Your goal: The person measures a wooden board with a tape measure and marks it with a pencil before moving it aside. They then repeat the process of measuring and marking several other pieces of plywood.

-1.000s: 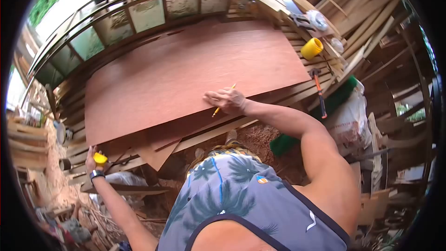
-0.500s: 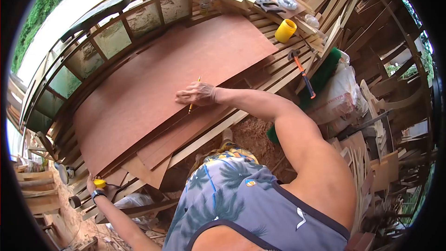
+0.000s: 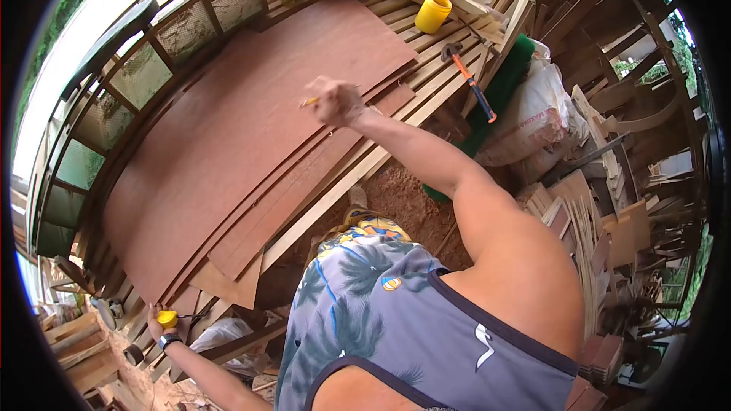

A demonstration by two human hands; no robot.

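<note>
Marking plywood sheet (image 3: 251, 129): right hand (image 3: 335, 100) grips pencil (image 3: 309, 102) at upper centre; left hand (image 3: 161, 323) clasps yellow tape measure (image 3: 167, 318) at lower left; next, probably a steady pencil stroke.

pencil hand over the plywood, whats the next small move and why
Probably lower the pencil tip onto the plywood sheet to mark it: the right hand holds it at the sheet's near edge, while the left hand holds a yellow tape measure at the far corner.

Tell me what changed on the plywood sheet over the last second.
The right hand, gripping the pencil, slid along the plywood sheet toward its far end, and the pencil now lies flatter. The left hand stayed at the sheet's near corner, holding the yellow tape measure. The hammer and yellow cup sat untouched.
</note>
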